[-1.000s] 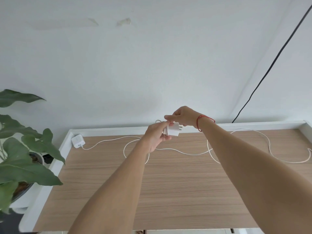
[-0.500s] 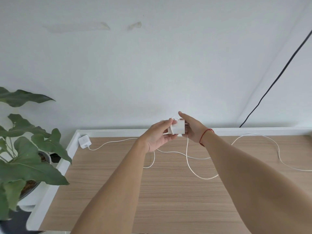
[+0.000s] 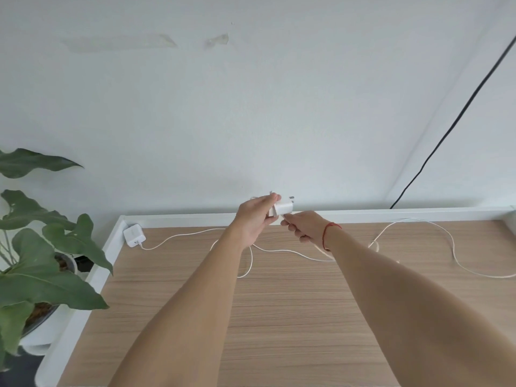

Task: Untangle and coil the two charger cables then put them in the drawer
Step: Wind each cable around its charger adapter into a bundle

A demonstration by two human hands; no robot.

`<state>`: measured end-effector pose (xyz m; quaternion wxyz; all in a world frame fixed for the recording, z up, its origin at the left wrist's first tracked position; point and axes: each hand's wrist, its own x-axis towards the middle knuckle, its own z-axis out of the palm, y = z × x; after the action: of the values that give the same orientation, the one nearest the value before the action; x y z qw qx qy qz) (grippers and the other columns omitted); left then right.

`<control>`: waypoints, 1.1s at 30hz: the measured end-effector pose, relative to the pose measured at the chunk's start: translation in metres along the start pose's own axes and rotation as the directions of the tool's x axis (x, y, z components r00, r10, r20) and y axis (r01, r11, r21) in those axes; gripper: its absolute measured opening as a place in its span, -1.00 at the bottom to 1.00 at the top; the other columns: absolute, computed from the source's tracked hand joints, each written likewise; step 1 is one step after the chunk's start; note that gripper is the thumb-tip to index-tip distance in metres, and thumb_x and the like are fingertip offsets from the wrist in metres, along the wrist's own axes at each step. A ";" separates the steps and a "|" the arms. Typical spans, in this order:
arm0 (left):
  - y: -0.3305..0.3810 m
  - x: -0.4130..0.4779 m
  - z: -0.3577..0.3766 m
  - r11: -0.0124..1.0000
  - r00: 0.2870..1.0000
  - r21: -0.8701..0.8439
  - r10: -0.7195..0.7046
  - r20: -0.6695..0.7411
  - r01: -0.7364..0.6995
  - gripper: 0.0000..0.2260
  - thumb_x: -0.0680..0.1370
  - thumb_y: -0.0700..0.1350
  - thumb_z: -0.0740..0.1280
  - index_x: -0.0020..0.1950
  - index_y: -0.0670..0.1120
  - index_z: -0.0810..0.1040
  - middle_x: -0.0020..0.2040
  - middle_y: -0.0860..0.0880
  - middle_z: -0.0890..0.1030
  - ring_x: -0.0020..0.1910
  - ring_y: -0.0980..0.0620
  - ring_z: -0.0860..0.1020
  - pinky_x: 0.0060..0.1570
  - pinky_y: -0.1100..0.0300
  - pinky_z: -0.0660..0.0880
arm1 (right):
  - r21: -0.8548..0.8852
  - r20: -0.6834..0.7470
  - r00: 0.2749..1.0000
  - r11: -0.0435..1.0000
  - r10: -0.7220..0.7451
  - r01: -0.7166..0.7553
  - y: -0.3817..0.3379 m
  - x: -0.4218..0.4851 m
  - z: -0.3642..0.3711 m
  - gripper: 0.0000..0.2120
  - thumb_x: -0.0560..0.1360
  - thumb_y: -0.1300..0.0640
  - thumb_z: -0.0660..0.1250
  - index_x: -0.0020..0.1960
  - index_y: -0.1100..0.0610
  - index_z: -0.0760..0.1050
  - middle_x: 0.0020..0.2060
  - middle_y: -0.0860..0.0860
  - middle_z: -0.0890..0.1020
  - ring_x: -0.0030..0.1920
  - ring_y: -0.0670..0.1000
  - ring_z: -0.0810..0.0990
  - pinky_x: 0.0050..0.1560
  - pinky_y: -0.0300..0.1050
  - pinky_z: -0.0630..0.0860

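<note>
My left hand (image 3: 255,219) grips a white charger plug (image 3: 284,208) and holds it up above the back of the wooden desk (image 3: 279,317), prongs pointing up and right. Just below the plug, my right hand (image 3: 303,226) pinches the white cable that leaves it. That cable (image 3: 452,247) runs on in a wide loop across the right side of the desk. A second white charger plug (image 3: 134,235) lies in the back left corner. Its cable (image 3: 178,237) trails right and passes under my left forearm, where the two cables overlap.
A potted plant (image 3: 42,261) with large green leaves stands just off the desk's left edge. A white raised rim (image 3: 391,212) borders the desk at the back and left. A black cord (image 3: 446,132) runs down the wall at the right. No drawer is in view.
My right hand has let go of the plug and dropped below it onto the cable. The left hand has lifted the plug slightly. The cable loop has shifted to the right.
</note>
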<state>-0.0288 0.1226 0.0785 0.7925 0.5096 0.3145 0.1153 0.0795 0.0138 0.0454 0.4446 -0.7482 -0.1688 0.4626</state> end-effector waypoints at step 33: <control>0.024 -0.002 -0.005 0.993 0.996 -0.117 -0.015 0.083 0.025 -0.84 0.54 -0.11 0.39 -0.03 -0.20 0.62 0.04 -0.14 0.64 0.02 -0.15 0.65 0.14 0.00 0.57 | 0.446 0.003 0.998 0.894 -0.059 0.051 -0.026 0.016 -0.003 -0.86 0.57 0.17 0.21 -0.15 0.04 0.45 -0.40 -0.06 0.38 -0.52 -0.12 0.21 -0.51 -0.29 0.13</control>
<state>-0.0303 0.1360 0.0987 0.8345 0.4630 0.2797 0.1049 0.0948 0.0372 0.0589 0.6153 -0.6177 -0.0832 0.4825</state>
